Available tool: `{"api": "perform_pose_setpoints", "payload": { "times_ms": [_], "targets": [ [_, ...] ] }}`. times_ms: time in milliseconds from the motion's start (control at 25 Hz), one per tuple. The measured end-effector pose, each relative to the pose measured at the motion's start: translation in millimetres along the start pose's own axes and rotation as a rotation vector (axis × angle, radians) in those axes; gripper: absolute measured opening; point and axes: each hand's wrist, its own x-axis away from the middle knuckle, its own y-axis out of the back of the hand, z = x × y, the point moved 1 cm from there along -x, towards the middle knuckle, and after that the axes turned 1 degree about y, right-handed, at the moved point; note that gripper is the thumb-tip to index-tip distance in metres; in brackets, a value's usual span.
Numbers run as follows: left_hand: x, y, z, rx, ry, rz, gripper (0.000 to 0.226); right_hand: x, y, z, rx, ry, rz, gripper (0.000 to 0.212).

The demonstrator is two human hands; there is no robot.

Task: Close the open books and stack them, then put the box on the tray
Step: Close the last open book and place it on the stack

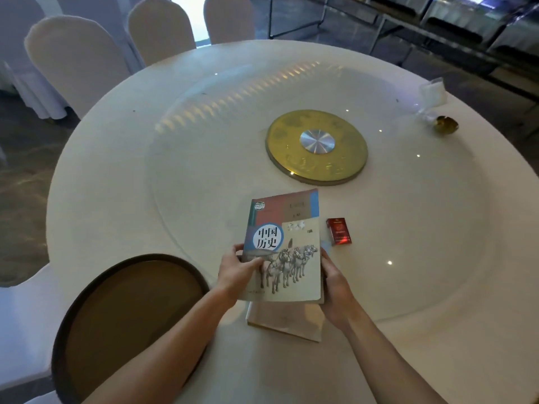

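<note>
- Our left hand (237,268) grips the left edge of the closed history book (284,249), thumb lying on the cover beside the printed horses and fingers curled under the edge.
- Our right hand (335,282) clasps the same book along its right edge, fingers wrapped around the side near the lower corner.
- The book is closed, cover up, its far end reaching onto the glass turntable (423,228).
- Under its near end a second book (287,323), pale and closed, lies flat on the tabletop (102,185), partly hidden by the one we hold.
- The red box (338,231) lies flat on the glass just to the right of the held book, apart from both hands.
- The round brown tray (128,313) sits at the near left, beside our left forearm, with nothing on it.
- A gold disc (316,147) marks the turntable's centre, well beyond the books.
</note>
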Motion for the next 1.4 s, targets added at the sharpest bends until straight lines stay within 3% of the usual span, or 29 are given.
{"api": "perform_pose_setpoints", "payload": {
  "times_ms": [120, 240, 440, 600, 880, 1160, 1400],
  "targets": [
    [1, -5, 1, -0.046, -0.076, -0.018, 0.050, 4, 14, 2, 0.053, -0.045, -0.096, 0.053],
    [3, -14, 6, -0.037, -0.076, 0.013, 0.049, -2, 33, -8, 0.276, -0.027, -0.245, 0.029],
    [-3, -31, 45, -0.081, -0.006, 0.010, 0.044, -8, 52, -38, 0.590, -0.073, -0.436, 0.015],
    [-11, -32, 72, -0.218, 0.050, -0.046, 0.040, -6, 57, -63, 0.831, -0.156, -0.427, 0.014],
    [-17, -22, 87, -0.443, -0.004, -0.069, 0.040, -8, 53, -73, 1.194, -0.116, -0.514, 0.016],
    [-29, -32, 72, -0.540, -0.101, 0.021, 0.044, -20, 62, -67, 1.104, -0.095, -0.560, 0.017],
    [-31, -30, 71, -0.579, -0.077, 0.034, 0.042, -24, 62, -66, 1.231, -0.122, -0.492, 0.021]
  ]
}}
